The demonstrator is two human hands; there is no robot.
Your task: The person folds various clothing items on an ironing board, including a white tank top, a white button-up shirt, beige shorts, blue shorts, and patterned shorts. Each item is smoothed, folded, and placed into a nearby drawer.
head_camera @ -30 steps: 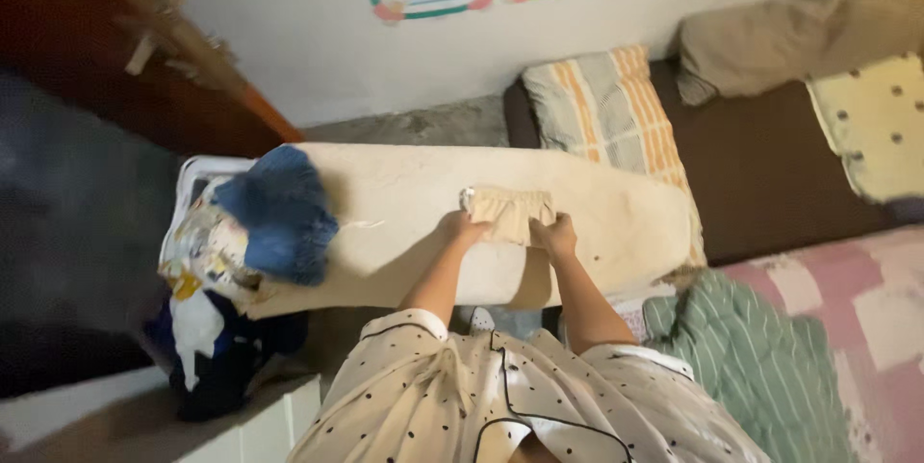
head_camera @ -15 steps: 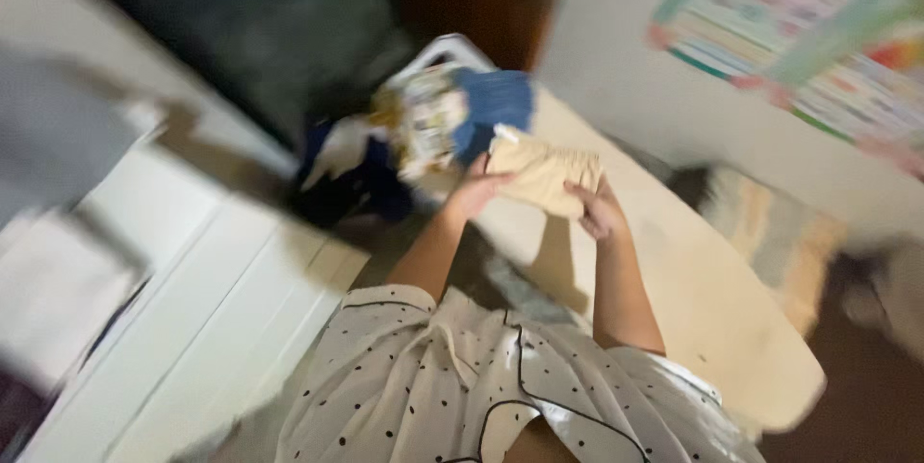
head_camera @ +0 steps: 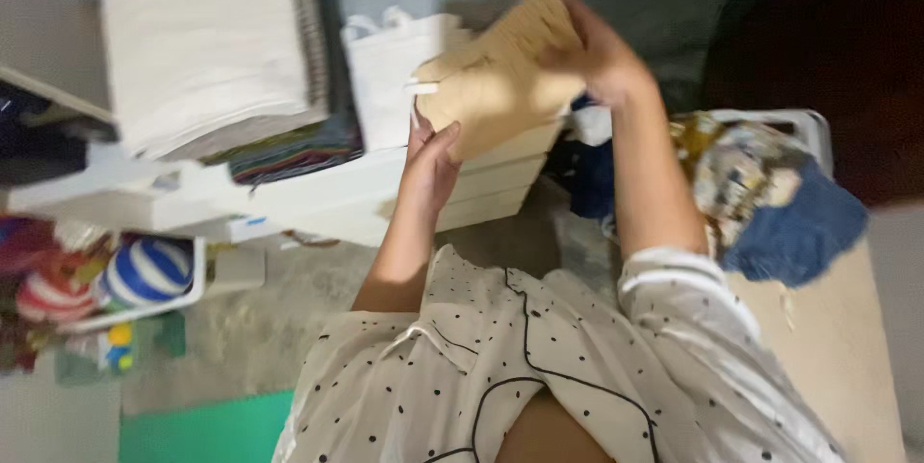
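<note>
A folded beige cloth (head_camera: 500, 78) is held up between both hands in front of a white shelf unit (head_camera: 318, 195). My left hand (head_camera: 428, 150) grips its lower left edge from below. My right hand (head_camera: 597, 54) holds its upper right side. Stacks of folded fabric lie on the shelf: a thick white pile (head_camera: 197, 49), a striped dark pile (head_camera: 294, 150) and a white folded piece (head_camera: 395, 68) just behind the beige cloth.
The ironing board (head_camera: 837, 338) runs along the right, with a blue garment (head_camera: 794, 227) and a patterned cloth (head_camera: 731, 169) heaped at its end. A white bin with a striped ball (head_camera: 144, 270) and toys sits lower left. A green mat (head_camera: 207, 429) lies on the floor.
I have turned left, away from the ironing board, toward the shelf. Both hands lifted the folded beige cloth off the board and carried it up to the shelf stacks.
</note>
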